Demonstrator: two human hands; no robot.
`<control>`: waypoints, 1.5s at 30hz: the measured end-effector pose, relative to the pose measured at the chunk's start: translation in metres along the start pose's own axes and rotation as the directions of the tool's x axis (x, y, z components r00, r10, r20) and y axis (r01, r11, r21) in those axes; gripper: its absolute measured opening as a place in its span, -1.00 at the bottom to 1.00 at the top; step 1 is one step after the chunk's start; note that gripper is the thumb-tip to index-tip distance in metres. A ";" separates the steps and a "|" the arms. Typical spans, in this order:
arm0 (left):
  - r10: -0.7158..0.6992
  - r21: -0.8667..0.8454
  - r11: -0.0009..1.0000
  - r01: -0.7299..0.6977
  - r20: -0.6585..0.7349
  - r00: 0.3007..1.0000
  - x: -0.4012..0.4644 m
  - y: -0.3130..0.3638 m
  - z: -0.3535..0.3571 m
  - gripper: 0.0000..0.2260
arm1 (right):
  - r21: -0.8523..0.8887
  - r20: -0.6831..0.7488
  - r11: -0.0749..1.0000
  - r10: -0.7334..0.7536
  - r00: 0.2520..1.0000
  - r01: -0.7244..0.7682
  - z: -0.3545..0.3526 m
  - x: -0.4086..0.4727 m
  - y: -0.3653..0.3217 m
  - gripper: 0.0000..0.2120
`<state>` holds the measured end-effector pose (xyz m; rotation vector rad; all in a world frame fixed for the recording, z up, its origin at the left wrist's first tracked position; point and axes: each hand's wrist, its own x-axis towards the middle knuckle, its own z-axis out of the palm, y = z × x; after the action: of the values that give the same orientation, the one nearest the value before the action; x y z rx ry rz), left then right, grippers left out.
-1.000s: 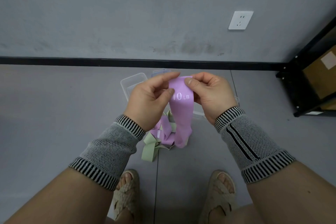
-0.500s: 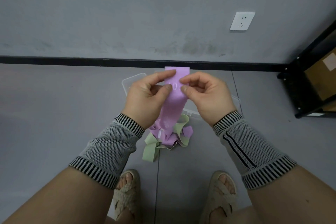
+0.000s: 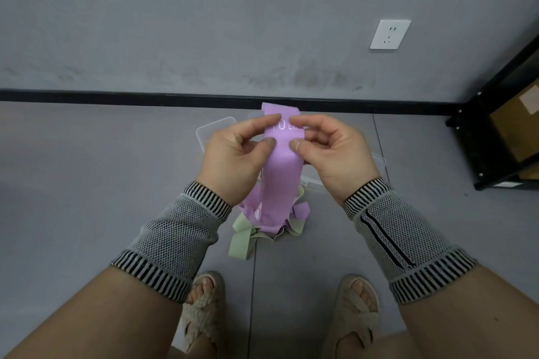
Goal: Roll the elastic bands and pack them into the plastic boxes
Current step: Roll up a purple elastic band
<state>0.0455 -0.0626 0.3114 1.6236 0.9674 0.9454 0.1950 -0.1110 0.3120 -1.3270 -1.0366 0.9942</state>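
Band (image 3: 282, 172), purple, held upright at chest level, top end free above fingertips, likely ready for first roll. Left hand (image 3: 236, 154) and right hand (image 3: 335, 151) each pinch 1 edge, thumb against forefinger. Boxes (image 3: 215, 128) on floor behind hands; loose bands (image 3: 248, 239) piled below.

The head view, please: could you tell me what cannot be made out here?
- Plastic boxes: mostly hidden behind the left hand, right hand and purple band; contents unseen.
- Band's print: partly covered by fingertips.
- Pile: count unclear, tangled.
- Shelf: cut off by the right edge.
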 end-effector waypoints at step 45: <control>-0.169 -0.152 0.974 0.168 0.008 0.986 0.003 0.003 -0.001 -0.68 | -0.090 -0.076 0.996 0.018 0.997 -0.025 0.008 0.001 0.002 -0.75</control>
<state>0.0462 -0.0604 0.3151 1.3890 0.9956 0.8851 0.1873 -0.1076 0.3098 -1.4425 -1.0229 0.9157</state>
